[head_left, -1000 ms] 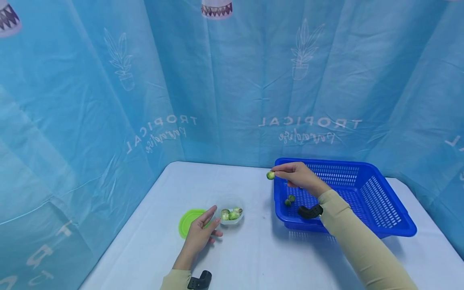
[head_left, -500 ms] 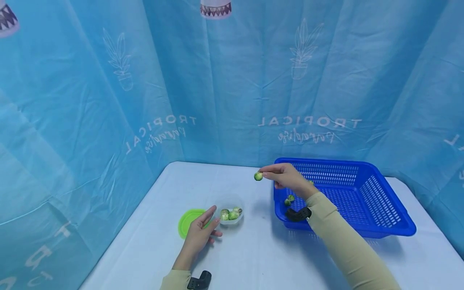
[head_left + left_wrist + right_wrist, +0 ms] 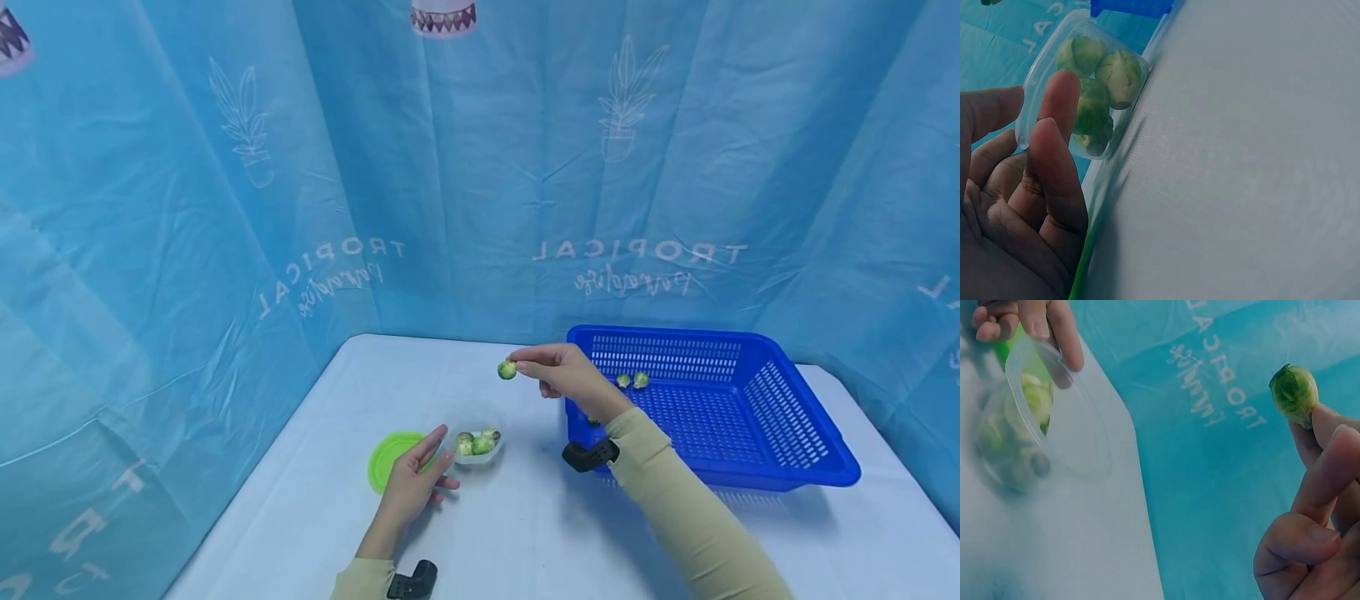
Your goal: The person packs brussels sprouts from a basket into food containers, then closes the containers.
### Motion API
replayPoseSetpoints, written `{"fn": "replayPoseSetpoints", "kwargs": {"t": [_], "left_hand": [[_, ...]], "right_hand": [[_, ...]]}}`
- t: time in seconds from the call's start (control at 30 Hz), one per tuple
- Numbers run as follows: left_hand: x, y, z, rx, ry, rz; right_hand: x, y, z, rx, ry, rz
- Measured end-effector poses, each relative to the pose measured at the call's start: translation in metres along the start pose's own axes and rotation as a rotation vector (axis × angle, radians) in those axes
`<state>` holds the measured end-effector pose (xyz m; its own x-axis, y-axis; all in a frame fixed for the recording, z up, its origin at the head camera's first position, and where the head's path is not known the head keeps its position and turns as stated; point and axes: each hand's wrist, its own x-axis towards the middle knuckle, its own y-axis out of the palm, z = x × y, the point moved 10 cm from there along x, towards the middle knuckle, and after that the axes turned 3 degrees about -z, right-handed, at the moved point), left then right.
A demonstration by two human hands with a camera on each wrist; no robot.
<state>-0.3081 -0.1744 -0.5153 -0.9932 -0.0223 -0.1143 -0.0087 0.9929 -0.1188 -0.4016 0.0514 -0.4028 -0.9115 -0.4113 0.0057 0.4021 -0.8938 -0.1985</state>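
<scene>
The hands are well apart. The right hand [image 3: 573, 379] pinches 1 Brussels sprout [image 3: 507, 369] between thumb and fingertips, in the air over the bench [image 3: 510, 517], between the clear plastic container [image 3: 477, 460] and the blue basket [image 3: 697, 417]. The left hand [image 3: 411, 486] lies with thumb and index finger spread at the container's near left side; the views do not settle whether it touches the plastic.

Only the right wrist view shows the grip closely: the sprout's pale stem end is at the fingers, its leafy green end points away, and the other fingers curl toward the palm. The left wrist view looks through the container wall and makes out 4 container sprouts [image 3: 1120, 78] pressed close together, while from the head they partly merge.

The head view alone shows inside the basket: 2 basket sprouts [image 3: 641, 380] side by side near the left end, and a sliver of green lower down, mostly hidden by the right arm. It also shows most of the light green lid [image 3: 388, 462], flat on the bench and partly behind the left hand; the left wrist view catches just its edge.
</scene>
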Motion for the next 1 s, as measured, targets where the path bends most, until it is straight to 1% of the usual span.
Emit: {"fn": "replayPoseSetpoints", "kwargs": {"t": [0.13,0.3,0.43,0.63,0.73,0.83,1.0], "left_hand": [[0.005,-0.002,0.009,0.014,0.008,-0.019],[0.007,-0.002,0.011,0.037,0.019,-0.027],[0.007,-0.003,0.013,0.030,0.006,-0.029],[0.008,-0.004,0.014,0.034,-0.007,-0.043],[0.007,-0.004,0.014,0.036,-0.007,-0.045],[0.007,-0.003,0.013,0.033,-0.005,-0.041],[0.007,-0.003,0.013,0.033,-0.003,-0.040]], "right_hand": [[0.001,0.008,0.000,0.008,0.002,-0.006],[0.002,0.020,-0.004,0.035,0.020,-0.010],[0.000,0.029,-0.008,0.053,0.040,-0.010],[0.000,0.043,-0.012,0.085,0.035,0.007],[0.001,0.050,-0.016,0.106,0.038,0.014],[0.002,0.057,-0.024,0.116,0.061,0.007],[0.004,0.066,-0.035,0.104,0.094,-0.016]]}}
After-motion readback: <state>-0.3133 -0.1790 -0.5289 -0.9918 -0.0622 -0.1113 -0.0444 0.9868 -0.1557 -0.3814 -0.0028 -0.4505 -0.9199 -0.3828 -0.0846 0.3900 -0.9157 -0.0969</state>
